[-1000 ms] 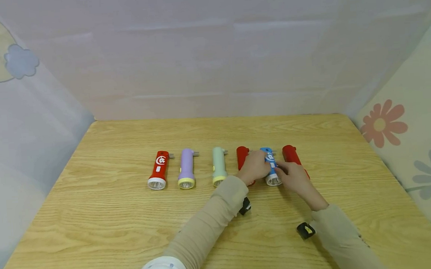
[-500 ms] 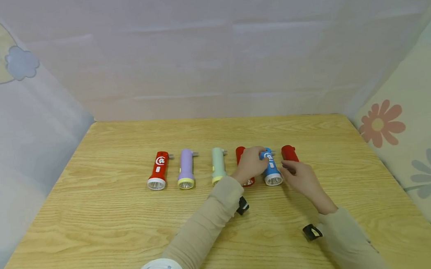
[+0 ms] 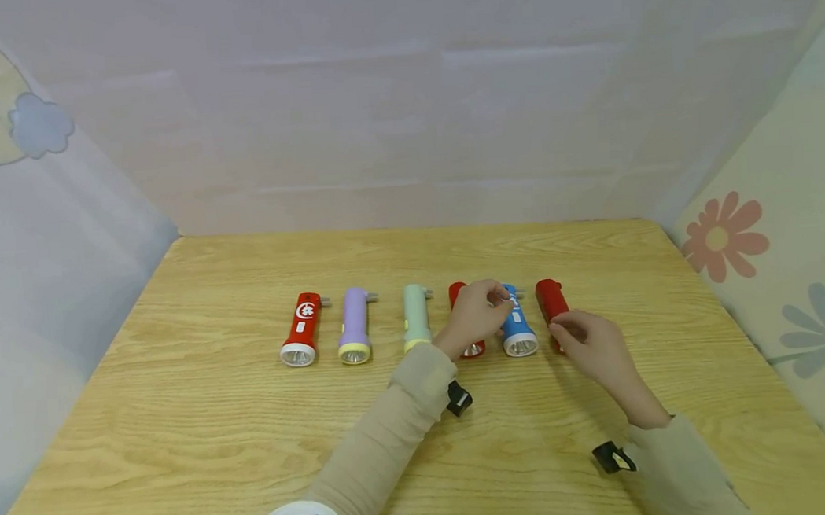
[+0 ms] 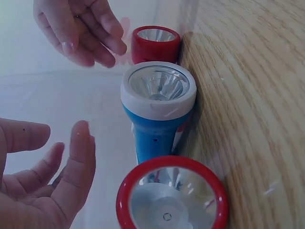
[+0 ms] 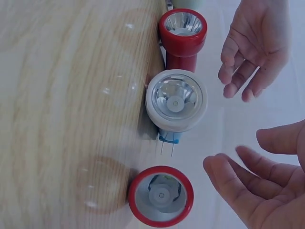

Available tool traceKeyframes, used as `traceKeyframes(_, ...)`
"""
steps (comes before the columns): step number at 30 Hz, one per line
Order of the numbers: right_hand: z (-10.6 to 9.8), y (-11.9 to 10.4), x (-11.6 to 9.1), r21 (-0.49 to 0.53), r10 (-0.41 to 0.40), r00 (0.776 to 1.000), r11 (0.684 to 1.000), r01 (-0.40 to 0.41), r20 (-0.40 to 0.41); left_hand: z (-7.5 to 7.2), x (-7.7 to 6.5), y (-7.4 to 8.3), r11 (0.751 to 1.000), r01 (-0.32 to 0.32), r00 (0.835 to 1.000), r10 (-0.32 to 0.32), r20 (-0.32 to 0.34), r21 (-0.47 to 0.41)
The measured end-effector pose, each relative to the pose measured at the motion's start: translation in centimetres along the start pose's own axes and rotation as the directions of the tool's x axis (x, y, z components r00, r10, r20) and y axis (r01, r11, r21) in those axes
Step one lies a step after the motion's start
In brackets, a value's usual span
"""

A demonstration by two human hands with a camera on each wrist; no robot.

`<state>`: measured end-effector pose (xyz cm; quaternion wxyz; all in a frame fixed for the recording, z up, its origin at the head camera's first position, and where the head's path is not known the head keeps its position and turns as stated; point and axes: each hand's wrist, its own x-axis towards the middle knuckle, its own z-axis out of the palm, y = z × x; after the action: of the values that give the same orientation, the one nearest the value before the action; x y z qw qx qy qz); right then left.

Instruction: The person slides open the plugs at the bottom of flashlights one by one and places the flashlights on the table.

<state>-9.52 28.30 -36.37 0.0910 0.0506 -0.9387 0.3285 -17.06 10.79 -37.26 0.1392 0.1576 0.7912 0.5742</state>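
Above the blue flashlight (image 3: 518, 328) with the white head, my left hand (image 3: 474, 313) hovers with relaxed, bent fingers and holds nothing. It partly covers a red flashlight (image 3: 458, 292) beside it. My right hand (image 3: 597, 348) is over the rightmost red flashlight (image 3: 551, 299), hiding part of its lens end. In the left wrist view, a gap shows between the left fingers and the blue flashlight's white head (image 4: 158, 111). From the right wrist, the right hand (image 5: 259, 183) also looks loose, apart from the red-rimmed lens (image 5: 161, 195). Two metal plug prongs (image 5: 167, 147) show below the blue flashlight's head.
Further left in the same row lie a mint green flashlight (image 3: 416, 314), a purple one (image 3: 354, 320) and a red one with a white head (image 3: 302, 327). Lenses face the person. The wooden table (image 3: 203, 428) meets a pale cloth backdrop (image 3: 405, 132) at the back.
Both hands have come away from the blue flashlight, which stays lying in the row. The right hand has shifted right toward the rightmost red flashlight; the left has drawn back slightly left.
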Motion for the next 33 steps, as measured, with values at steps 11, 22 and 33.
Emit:
traceKeyframes(11, -1.0, 0.5, -2.1, 0.038, 0.011, 1.000, 0.999, -0.011, -0.001, 0.7, -1.4, 0.2, 0.998, -0.059, 0.998, 0.059, 0.008, 0.003)
traceKeyframes(22, -1.9, 1.2, -3.2, -0.040, 0.052, 0.999, 0.998, -0.051, 0.012, 1.1, -1.8, 0.6, 0.980, -0.178, 0.984, 0.176, 0.025, 0.087)
traceKeyframes(33, -2.8, 1.7, -3.2, -0.038, 0.075, 0.997, 0.996, -0.075, 0.019, 1.4, -2.0, 1.4, 0.982, -0.181, 0.983, 0.178, 0.053, 0.046)
